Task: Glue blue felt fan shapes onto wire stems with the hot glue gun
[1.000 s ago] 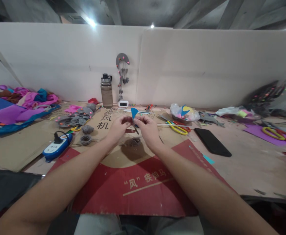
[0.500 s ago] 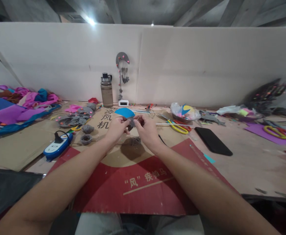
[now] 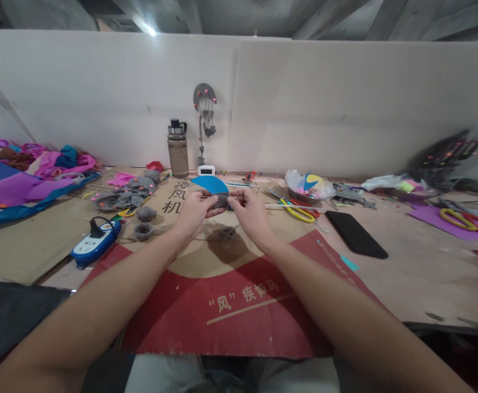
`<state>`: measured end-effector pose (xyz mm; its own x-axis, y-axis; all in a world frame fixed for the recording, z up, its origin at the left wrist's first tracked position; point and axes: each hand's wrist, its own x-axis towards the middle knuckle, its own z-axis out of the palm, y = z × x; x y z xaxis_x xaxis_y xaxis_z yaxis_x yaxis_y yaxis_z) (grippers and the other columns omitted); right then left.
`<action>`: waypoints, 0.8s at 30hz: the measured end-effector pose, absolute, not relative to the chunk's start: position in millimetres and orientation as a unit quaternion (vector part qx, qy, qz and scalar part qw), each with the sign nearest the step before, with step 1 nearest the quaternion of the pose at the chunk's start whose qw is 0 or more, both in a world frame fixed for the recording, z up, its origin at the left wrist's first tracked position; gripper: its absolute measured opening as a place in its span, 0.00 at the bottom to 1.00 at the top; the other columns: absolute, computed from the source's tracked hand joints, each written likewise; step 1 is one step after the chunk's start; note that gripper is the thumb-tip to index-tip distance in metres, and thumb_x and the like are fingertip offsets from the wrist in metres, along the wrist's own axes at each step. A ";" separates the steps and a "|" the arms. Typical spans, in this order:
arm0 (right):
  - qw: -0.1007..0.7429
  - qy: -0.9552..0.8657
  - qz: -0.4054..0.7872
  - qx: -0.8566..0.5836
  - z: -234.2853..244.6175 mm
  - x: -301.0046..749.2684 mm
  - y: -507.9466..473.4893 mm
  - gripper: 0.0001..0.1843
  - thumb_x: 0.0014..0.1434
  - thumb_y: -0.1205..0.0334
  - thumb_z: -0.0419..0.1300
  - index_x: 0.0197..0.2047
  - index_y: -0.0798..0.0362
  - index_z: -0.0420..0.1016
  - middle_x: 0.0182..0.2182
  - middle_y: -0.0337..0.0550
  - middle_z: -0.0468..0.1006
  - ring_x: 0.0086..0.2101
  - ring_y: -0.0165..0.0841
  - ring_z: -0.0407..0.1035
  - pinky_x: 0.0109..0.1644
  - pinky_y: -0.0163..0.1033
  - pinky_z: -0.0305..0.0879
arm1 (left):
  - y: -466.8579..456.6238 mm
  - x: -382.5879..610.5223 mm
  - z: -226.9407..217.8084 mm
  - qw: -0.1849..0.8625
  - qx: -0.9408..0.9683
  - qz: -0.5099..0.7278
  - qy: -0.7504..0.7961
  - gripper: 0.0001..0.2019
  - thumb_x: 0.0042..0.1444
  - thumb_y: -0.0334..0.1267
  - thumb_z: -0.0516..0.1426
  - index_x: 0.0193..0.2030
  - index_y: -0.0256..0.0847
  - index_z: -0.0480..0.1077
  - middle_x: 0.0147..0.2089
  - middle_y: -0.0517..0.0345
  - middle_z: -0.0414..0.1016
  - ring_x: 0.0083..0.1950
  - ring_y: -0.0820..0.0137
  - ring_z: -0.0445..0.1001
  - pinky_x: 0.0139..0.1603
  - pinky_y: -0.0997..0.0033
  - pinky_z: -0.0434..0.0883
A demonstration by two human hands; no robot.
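Above the cardboard sheet (image 3: pixel 230 327), my left hand (image 3: pixel 195 212) pinches a small dark grey piece (image 3: pixel 221 201) that looks like felt. The fingers of my right hand (image 3: pixel 249 212) are closed at the piece's right edge. What they grip there is too small to make out. Just behind my hands lies a rounded blue sheet (image 3: pixel 209 184). A loose bundle of grey yarn (image 3: pixel 227 233) rests on the cardboard under them, with a strand running off it. Left of my hands are a coil of grey yarn (image 3: pixel 143 231) and a grey yarn ball (image 3: pixel 146 213).
A blue power strip (image 3: pixel 95 244), a pile of grey felt pieces (image 3: pixel 126 195) and a bottle (image 3: pixel 177 150) stand left. To the right lie yellow-handled scissors (image 3: pixel 300 212), a bagged bowl (image 3: pixel 309 186) and a black phone (image 3: pixel 356 234). A grey moon hanging (image 3: pixel 205 97) is on the wall.
My hands have moved slightly apart, the right one shifting right. The grey piece now shows more broadly between them. The view has tipped down a little.
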<state>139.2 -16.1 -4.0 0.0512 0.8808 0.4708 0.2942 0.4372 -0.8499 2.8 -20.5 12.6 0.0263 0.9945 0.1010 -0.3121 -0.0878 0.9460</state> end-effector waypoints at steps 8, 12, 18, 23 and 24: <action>0.560 -0.586 0.368 -0.456 1.7 141.2 -18.4 0.09 0.49 0.56 0.57 0.29 0.54 0.68 0.21 0.33 0.65 0.22 0.25 0.54 0.28 0.34 0.54 | -18.1 -0.5 10.4 0.578 0.470 0.580 0.329 0.09 0.46 0.30 0.61 0.28 0.36 0.62 0.26 0.63 0.67 0.31 0.74 0.73 0.42 0.63 0.75; 0.557 -0.598 0.353 -0.455 -1.2 140.7 -16.6 0.10 0.50 0.55 0.57 0.28 0.54 0.69 0.21 0.33 0.64 0.22 0.25 0.53 0.28 0.34 0.53 | -16.4 -1.5 8.9 0.569 0.466 0.587 0.338 0.10 0.46 0.31 0.62 0.27 0.35 0.62 0.30 0.59 0.70 0.31 0.74 0.73 0.39 0.67 0.75; 0.523 -0.663 0.293 -0.448 -5.5 147.1 -9.5 0.14 0.56 0.50 0.52 0.28 0.53 0.67 0.20 0.33 0.62 0.22 0.27 0.56 0.30 0.35 0.54 | -10.5 -8.5 9.1 0.555 0.444 0.608 0.354 0.08 0.47 0.30 0.61 0.28 0.35 0.64 0.30 0.57 0.73 0.33 0.73 0.74 0.38 0.68 0.76; 0.437 -0.717 0.052 -0.540 -3.3 174.7 -0.4 0.14 0.57 0.53 0.52 0.28 0.53 0.69 0.30 0.46 0.72 0.35 0.36 0.64 0.42 0.41 0.57 | -4.7 -19.0 12.9 0.520 0.428 0.628 0.390 0.06 0.48 0.32 0.60 0.29 0.34 0.65 0.32 0.54 0.74 0.33 0.72 0.74 0.34 0.69 0.75; 0.415 -0.711 0.015 -0.568 -5.3 180.7 2.3 0.13 0.55 0.53 0.55 0.29 0.54 0.70 0.32 0.50 0.73 0.37 0.38 0.65 0.44 0.42 0.57 | -3.7 -20.9 13.5 0.512 0.429 0.630 0.398 0.06 0.48 0.32 0.60 0.29 0.34 0.65 0.32 0.54 0.74 0.33 0.72 0.74 0.33 0.69 0.75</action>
